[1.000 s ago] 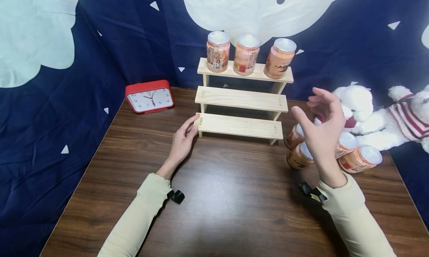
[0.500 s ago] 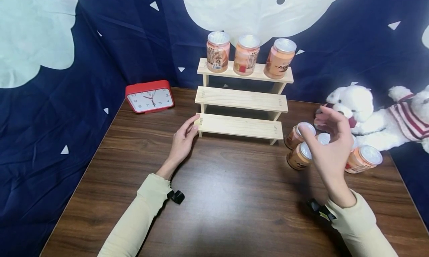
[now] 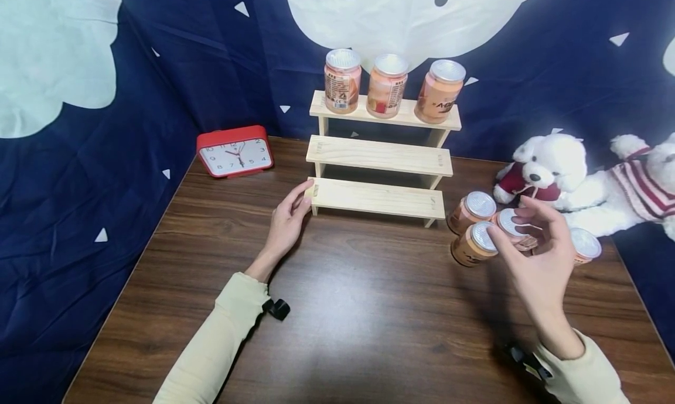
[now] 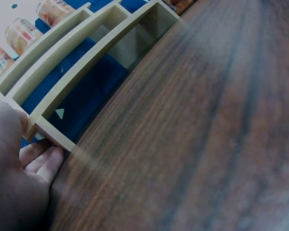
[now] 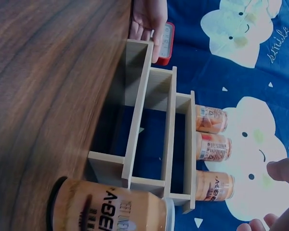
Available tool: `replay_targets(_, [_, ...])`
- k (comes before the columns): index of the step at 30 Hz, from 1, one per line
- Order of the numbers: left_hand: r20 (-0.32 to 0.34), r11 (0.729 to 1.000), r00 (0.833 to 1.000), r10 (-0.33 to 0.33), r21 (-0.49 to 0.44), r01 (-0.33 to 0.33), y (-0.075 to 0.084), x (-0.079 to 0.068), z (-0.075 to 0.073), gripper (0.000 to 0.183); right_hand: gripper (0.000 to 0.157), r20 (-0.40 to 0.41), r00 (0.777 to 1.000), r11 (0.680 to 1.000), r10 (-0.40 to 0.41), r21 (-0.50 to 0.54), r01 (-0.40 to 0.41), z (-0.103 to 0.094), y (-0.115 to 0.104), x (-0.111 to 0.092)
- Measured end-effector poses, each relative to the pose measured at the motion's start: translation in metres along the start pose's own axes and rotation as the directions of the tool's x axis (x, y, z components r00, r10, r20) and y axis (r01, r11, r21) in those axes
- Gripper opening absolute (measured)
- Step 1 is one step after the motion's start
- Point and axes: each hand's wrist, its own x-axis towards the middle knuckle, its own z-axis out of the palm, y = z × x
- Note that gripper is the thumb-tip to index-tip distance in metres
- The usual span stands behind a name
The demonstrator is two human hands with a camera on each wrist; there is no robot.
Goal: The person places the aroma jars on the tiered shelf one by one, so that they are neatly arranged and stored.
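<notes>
At the left end of the lowest tier of a three-tier wooden display shelf (image 3: pixel 377 198), my left hand (image 3: pixel 287 221) grips the board's end, its fingertips against the side leg in the left wrist view. Three canned fruit jars with silver lids stand on the top tier: a left jar (image 3: pixel 343 85), a middle jar (image 3: pixel 387 91) and a right jar (image 3: pixel 440 96). My right hand (image 3: pixel 545 269) hovers over several similar jars on the table, thumb and fingers apart, holding nothing. The nearest jar (image 3: pixel 471 249) is beside its thumb; a far-right jar (image 3: pixel 585 243) is partly hidden behind the hand.
A red alarm clock (image 3: pixel 235 152) stands left of the shelf. White plush toys (image 3: pixel 554 164) lie at the back right, beyond the jars. A dark blue curtain (image 3: pixel 253 58) hangs behind the brown wooden table (image 3: pixel 337 310).
My right hand has moved right and toward me, across the group of jars on the table, uncovering some of them. My left hand stays at the shelf's end.
</notes>
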Motion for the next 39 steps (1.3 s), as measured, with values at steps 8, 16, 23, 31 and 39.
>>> replay_targets(8, [0.005, 1.000, 1.000, -0.008, 0.004, 0.008, 0.000, 0.000, -0.001, 0.041, 0.064, -0.015, 1.000, 0.998, 0.008, 0.061, -0.007, -0.009, 0.003, -0.006])
replay_targets(16, [-0.009, 1.000, 1.000, 0.018, 0.010, -0.018, 0.005, -0.001, 0.002, 0.042, 0.070, 0.028, 0.997, 0.984, 0.066, -0.167, -0.060, -0.013, 0.007, -0.011])
replay_targets(23, [-0.003, 1.000, 1.000, 0.002, -0.007, -0.002, 0.000, 0.000, 0.001, 0.041, 0.073, 0.061, 0.994, 0.950, 0.094, -0.306, -0.071, -0.016, 0.017, -0.016])
replay_targets(31, [0.000, 1.000, 1.000, -0.002, -0.012, 0.002, 0.000, 0.000, 0.000, 0.041, 0.064, 0.064, 0.992, 0.909, 0.112, -0.411, -0.077, -0.019, 0.029, -0.022])
replay_targets(39, [0.001, 1.000, 1.000, 0.001, -0.015, -0.001, 0.001, 0.000, 0.001, 0.041, 0.064, 0.050, 0.992, 0.864, 0.119, -0.498, -0.078, -0.021, 0.036, -0.028])
